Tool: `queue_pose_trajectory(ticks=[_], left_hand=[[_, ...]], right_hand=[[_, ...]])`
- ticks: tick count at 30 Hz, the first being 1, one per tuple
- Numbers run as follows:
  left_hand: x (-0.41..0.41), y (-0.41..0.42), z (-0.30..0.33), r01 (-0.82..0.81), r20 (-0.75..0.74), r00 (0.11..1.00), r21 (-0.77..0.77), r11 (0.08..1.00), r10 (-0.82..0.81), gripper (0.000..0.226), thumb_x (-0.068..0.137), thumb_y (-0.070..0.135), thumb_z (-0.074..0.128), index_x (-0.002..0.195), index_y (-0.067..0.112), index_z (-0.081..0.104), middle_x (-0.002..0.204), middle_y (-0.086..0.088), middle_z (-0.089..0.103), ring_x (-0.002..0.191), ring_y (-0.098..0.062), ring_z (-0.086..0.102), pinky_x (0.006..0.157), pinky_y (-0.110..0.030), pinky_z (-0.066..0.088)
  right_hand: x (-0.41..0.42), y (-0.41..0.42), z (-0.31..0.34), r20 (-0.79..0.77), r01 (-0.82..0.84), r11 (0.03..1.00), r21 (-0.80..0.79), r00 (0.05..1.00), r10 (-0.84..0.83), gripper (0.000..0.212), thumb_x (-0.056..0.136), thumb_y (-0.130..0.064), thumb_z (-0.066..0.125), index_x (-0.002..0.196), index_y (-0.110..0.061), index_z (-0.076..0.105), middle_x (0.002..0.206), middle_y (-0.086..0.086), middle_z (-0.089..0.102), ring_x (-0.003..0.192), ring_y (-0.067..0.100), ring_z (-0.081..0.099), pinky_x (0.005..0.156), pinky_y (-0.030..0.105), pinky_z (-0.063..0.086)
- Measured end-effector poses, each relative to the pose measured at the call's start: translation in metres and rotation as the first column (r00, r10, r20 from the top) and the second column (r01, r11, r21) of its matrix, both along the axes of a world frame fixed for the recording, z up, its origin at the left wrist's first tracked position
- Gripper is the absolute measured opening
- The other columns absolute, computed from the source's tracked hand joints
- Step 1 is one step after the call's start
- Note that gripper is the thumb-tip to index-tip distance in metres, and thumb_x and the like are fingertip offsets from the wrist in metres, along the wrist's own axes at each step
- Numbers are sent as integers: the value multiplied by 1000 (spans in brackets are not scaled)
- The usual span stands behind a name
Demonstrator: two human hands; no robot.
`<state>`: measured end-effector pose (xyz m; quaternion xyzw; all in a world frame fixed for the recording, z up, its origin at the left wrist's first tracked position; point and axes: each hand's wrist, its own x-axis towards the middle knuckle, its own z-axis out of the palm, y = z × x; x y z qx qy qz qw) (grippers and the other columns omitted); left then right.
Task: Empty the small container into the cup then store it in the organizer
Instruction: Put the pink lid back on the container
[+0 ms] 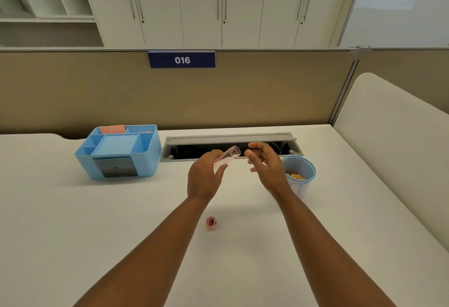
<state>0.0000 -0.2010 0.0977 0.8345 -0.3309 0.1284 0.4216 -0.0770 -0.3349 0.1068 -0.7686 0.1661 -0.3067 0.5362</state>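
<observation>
My left hand (205, 175) grips a small clear tube-shaped container (229, 155), tilted with its open mouth up and to the right; it looks empty. My right hand (263, 160) hovers just right of the mouth, fingers apart, holding nothing. Behind my right wrist stands a light blue cup (302, 173) with orange bits inside. A small pink cap (211, 222) lies on the white desk between my forearms. The blue desk organizer (119, 152) with several compartments stands at the left back.
A grey cable tray (230, 137) with an open slot runs along the desk's back edge behind my hands. A tan partition with a "016" sign (181, 60) closes the back. A second white desk (388, 124) adjoins on the right.
</observation>
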Motion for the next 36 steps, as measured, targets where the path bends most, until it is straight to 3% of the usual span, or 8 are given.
queue_pose_trajectory(ticks=[3,6,14,18,20,24,28,36], left_hand=[[6,23,-6,-91,-138,986,-12,996,89,37,81,22,64,115,9,55,112,-13,66,98,-26,62,80,-28,48],[10,45,-10,-136,-220,966,-3,991,132,44,81,23,64,121,10,51,118,-14,64,104,-28,62,86,-34,51],[4,78,-20,-149,-340,928,28,988,150,41,80,26,65,117,15,49,125,-12,60,106,-29,62,83,-32,53],[1,89,-25,-131,-359,925,10,991,126,38,80,24,65,113,14,50,125,-13,60,105,-29,62,83,-34,54],[1,92,-27,-117,-371,922,-1,993,108,36,79,22,66,111,13,50,124,-13,60,103,-29,63,83,-35,55],[5,100,-30,-106,-400,913,-38,994,82,31,78,22,67,104,13,51,119,-13,63,98,-29,65,77,-30,54],[8,101,-29,-87,-414,909,-70,994,50,26,78,23,67,98,16,52,123,-13,61,100,-29,65,65,-16,49],[15,103,-19,71,-494,858,-160,984,-143,33,84,19,60,116,15,52,119,-11,62,84,-13,62,73,-14,48]], right_hand=[[6,19,-25,-357,-101,983,-151,933,41,24,81,-24,64,103,-17,61,105,7,67,84,11,58,73,25,49],[7,44,-47,-686,-431,889,-154,695,218,40,74,-32,71,110,-18,59,114,7,63,93,16,57,79,26,47],[8,88,-76,-752,-529,782,-329,648,122,44,76,-27,68,118,-25,55,116,8,51,106,25,51,83,31,41],[10,95,-80,-698,-490,768,-413,711,79,27,79,-17,63,105,-16,65,109,13,59,99,28,56,77,29,42],[12,96,-73,-585,-318,873,-369,810,48,23,77,-16,67,99,-12,67,104,11,66,92,23,61,78,26,44],[21,101,-36,-222,80,985,154,974,-45,23,75,-16,71,96,-11,62,96,12,66,82,22,63,74,28,52],[33,111,6,10,-30,877,480,1000,29,35,85,-16,59,120,-16,53,105,11,62,98,23,61,88,34,50],[49,132,37,121,-83,893,442,992,33,10,81,-15,63,90,-15,65,97,12,66,94,25,62,81,25,51]])
